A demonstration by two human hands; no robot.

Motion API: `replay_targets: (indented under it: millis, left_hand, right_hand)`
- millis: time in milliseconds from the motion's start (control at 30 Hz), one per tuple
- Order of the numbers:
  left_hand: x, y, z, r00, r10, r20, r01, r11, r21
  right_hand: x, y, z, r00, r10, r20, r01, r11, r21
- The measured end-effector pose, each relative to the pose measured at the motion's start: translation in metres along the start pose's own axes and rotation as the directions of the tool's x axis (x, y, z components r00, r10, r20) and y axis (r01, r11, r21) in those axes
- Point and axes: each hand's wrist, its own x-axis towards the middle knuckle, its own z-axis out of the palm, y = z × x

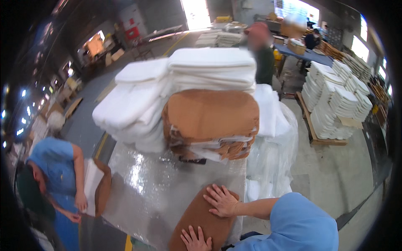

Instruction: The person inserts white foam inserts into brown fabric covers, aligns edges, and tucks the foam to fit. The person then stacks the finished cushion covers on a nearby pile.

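Here — beneath both hands point(222, 202) point(196, 241) — lies the brown oblong piece point(200, 216).

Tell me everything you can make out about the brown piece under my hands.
The brown piece is elongated with rounded corners, plain and matte, looking like soft cloth or felt. It lies broad side up on the shiny grey tabletop, slanting from the lower picture edge, which cuts off its near end, up toward the right. Your right hand and left hand rest spread on it. Whether it has several layers, I cannot tell.
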Motion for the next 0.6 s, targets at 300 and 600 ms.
replay_targets:
  millis: [300, 600]
  left_hand:
    - [0.006, 0.004, -0.011, 0.967, -0.076, 0.242, 0.081, 0.997, -0.013]
    - [0.002, 0.014, -0.028, 0.992, 0.011, 0.122, -0.01, 1.0, -0.012]
  right_hand:
    - [0.012, -0.04, -0.013, 0.971, 0.19, 0.148, -0.186, 0.982, -0.037]
    - [-0.051, -0.089, 0.016, 0.991, -0.113, 0.066, 0.108, 0.991, 0.084]
